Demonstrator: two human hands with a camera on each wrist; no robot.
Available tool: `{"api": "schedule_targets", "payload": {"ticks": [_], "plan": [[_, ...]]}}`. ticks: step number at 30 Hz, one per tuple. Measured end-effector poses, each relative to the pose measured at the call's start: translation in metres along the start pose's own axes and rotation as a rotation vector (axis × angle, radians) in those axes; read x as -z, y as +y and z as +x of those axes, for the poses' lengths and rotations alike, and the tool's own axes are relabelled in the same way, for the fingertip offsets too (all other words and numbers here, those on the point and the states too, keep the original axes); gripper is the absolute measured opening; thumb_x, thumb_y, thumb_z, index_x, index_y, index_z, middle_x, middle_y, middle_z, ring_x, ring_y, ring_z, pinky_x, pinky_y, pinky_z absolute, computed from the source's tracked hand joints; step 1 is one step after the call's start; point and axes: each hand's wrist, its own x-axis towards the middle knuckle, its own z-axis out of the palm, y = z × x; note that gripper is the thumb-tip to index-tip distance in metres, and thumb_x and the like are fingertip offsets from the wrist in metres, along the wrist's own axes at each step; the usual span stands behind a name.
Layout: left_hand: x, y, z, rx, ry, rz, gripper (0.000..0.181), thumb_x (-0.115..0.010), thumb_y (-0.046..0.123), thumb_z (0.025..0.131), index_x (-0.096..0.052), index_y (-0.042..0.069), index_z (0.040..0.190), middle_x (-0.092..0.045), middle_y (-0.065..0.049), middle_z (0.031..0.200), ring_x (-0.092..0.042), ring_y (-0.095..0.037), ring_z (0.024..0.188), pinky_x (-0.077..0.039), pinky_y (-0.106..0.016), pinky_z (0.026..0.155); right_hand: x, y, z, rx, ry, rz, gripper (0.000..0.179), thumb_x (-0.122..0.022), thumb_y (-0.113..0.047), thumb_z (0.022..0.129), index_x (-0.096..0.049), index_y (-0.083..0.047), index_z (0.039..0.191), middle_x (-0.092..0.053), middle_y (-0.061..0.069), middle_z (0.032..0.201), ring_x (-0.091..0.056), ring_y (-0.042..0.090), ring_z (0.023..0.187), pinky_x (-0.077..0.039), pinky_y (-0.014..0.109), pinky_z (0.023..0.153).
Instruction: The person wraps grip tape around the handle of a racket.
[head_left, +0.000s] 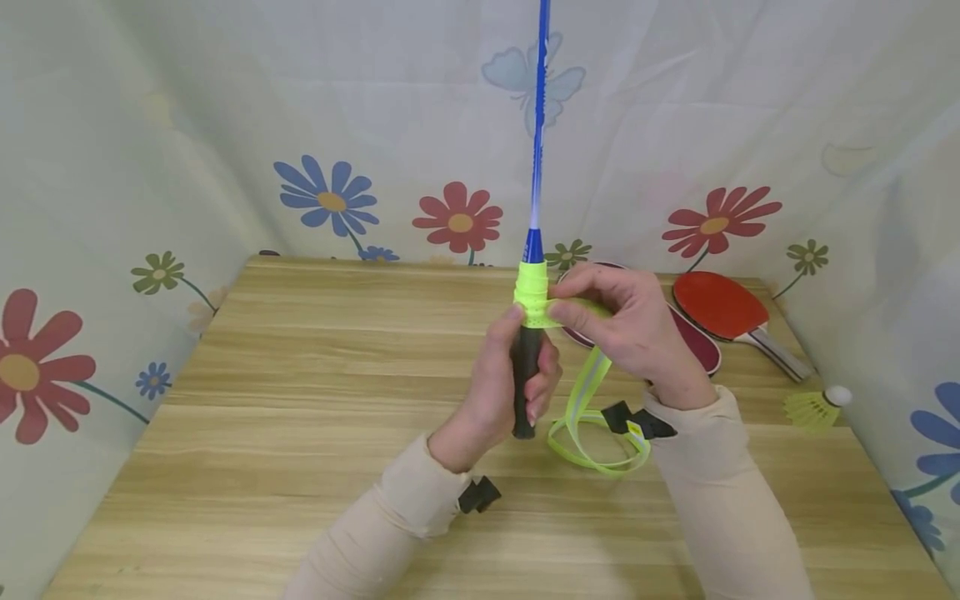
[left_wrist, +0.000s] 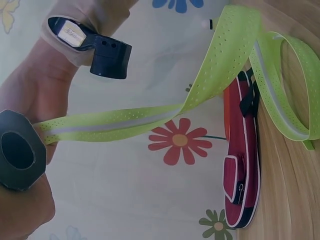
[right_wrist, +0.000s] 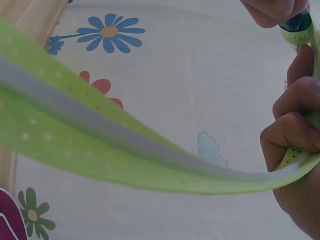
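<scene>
A blue-shafted badminton racket (head_left: 538,150) is held upright, its head out of the picture. My left hand (head_left: 495,375) grips the racket's black handle (head_left: 528,358), thumb up near the wrapped part. Neon yellow perforated grip tape (head_left: 532,287) winds around the handle's top, just under the blue cone. To the right of it, my right hand (head_left: 633,325) pinches the tape's loose length. In the left wrist view the handle's butt end (left_wrist: 17,155) faces the camera, with the tape (left_wrist: 115,122) stretching away. Close to the right wrist camera, the tape (right_wrist: 125,145) hangs in a curve.
The tape's tail lies looped on the wooden table (head_left: 300,400). Behind my right hand is a dark red paddle case (left_wrist: 242,165) with white piping. Farther right are a red table tennis paddle (head_left: 720,304) and a yellow shuttlecock (head_left: 817,407). A flowered curtain surrounds the table.
</scene>
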Motion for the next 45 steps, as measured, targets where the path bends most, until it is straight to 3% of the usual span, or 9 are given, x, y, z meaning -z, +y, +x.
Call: {"api": "schedule_targets", "payload": {"ticks": [3, 9, 13, 15, 24, 29, 37, 41, 45], "plan": [[0.0, 0.0, 0.0, -0.01, -0.037, -0.01, 0.054, -0.024, 0.048, 0.099, -0.044, 0.013, 0.063, -0.035, 0.004, 0.044, -0.033, -0.012, 0.034, -0.027, -0.027, 0.03, 0.001, 0.001, 0.0, 0.01, 0.0, -0.029, 0.016, -0.072, 0.004, 0.084, -0.068, 0.008, 0.099, -0.066, 0.012, 0.085, -0.052, 0.021, 0.054, -0.043, 0.028, 0.044], [0.0, 0.002, -0.001, -0.007, -0.134, -0.048, 0.055, -0.02, 0.048, 0.099, -0.043, 0.013, 0.063, -0.035, 0.005, 0.044, -0.033, -0.012, 0.033, -0.025, -0.029, 0.03, 0.002, 0.001, -0.001, 0.009, -0.042, -0.134, 0.035, -0.071, -0.005, 0.088, -0.063, 0.006, 0.12, -0.068, 0.007, 0.088, -0.059, 0.018, 0.066, -0.049, 0.023, 0.055], [0.0, 0.002, -0.001, -0.002, -0.206, -0.098, 0.057, -0.021, 0.053, 0.098, -0.044, 0.015, 0.062, -0.036, 0.006, 0.044, -0.033, -0.012, 0.033, -0.024, -0.028, 0.029, 0.0, 0.0, -0.001, 0.028, -0.085, -0.162, 0.026, -0.069, -0.005, 0.09, -0.067, 0.004, 0.114, -0.069, 0.008, 0.098, -0.062, 0.02, 0.081, -0.054, 0.027, 0.071], [0.0, 0.002, -0.001, -0.002, -0.238, -0.109, 0.058, -0.021, 0.054, 0.098, -0.044, 0.015, 0.062, -0.036, 0.007, 0.045, -0.034, -0.011, 0.033, -0.025, -0.028, 0.029, 0.0, 0.001, 0.0, 0.059, -0.091, -0.167, 0.02, -0.069, -0.006, 0.09, -0.069, 0.004, 0.108, -0.069, 0.008, 0.096, -0.06, 0.021, 0.081, -0.054, 0.028, 0.073], [0.002, 0.001, -0.001, -0.004, -0.312, -0.06, 0.051, -0.031, 0.05, 0.099, -0.047, 0.014, 0.066, -0.039, 0.006, 0.048, -0.037, -0.012, 0.036, -0.029, -0.027, 0.032, -0.002, 0.0, -0.004, 0.121, -0.029, -0.175, 0.028, -0.07, -0.027, 0.091, -0.069, 0.001, 0.097, -0.066, 0.006, 0.084, -0.056, 0.018, 0.071, -0.049, 0.026, 0.061], [0.003, -0.001, 0.001, -0.006, -0.235, -0.02, 0.052, -0.037, 0.056, 0.097, -0.05, 0.011, 0.075, -0.044, 0.005, 0.052, -0.042, -0.01, 0.038, -0.035, -0.026, 0.035, -0.005, -0.003, -0.004, 0.109, 0.007, -0.224, 0.02, -0.071, -0.018, 0.09, -0.069, 0.0, 0.097, -0.066, 0.005, 0.085, -0.056, 0.018, 0.072, -0.047, 0.026, 0.062], [0.003, -0.006, 0.003, -0.059, 0.041, 0.005, 0.056, -0.055, 0.061, 0.091, -0.056, 0.006, 0.084, -0.056, -0.001, 0.065, -0.054, -0.011, 0.048, -0.048, -0.025, 0.046, -0.006, -0.005, -0.006, 0.09, 0.079, -0.299, 0.016, -0.072, 0.001, 0.085, -0.068, 0.0, 0.1, -0.064, 0.004, 0.084, -0.054, 0.017, 0.071, -0.047, 0.025, 0.062], [0.002, -0.004, 0.005, -0.075, 0.123, 0.08, 0.053, -0.051, 0.057, 0.094, -0.058, 0.004, 0.092, -0.059, -0.004, 0.073, -0.059, -0.015, 0.058, -0.054, -0.029, 0.056, -0.008, -0.003, -0.006, 0.085, 0.135, -0.343, 0.019, -0.073, 0.007, 0.081, -0.068, 0.0, 0.098, -0.064, 0.005, 0.085, -0.054, 0.016, 0.069, -0.047, 0.024, 0.06], [0.001, -0.002, 0.005, -0.031, 0.179, 0.109, 0.052, -0.043, 0.055, 0.098, -0.058, 0.006, 0.092, -0.056, -0.004, 0.074, -0.055, -0.015, 0.06, -0.051, -0.028, 0.059, -0.012, 0.001, -0.006, 0.057, 0.172, -0.382, 0.02, -0.076, 0.005, 0.08, -0.069, -0.002, 0.098, -0.067, 0.005, 0.089, -0.055, 0.015, 0.069, -0.048, 0.022, 0.06]]}}
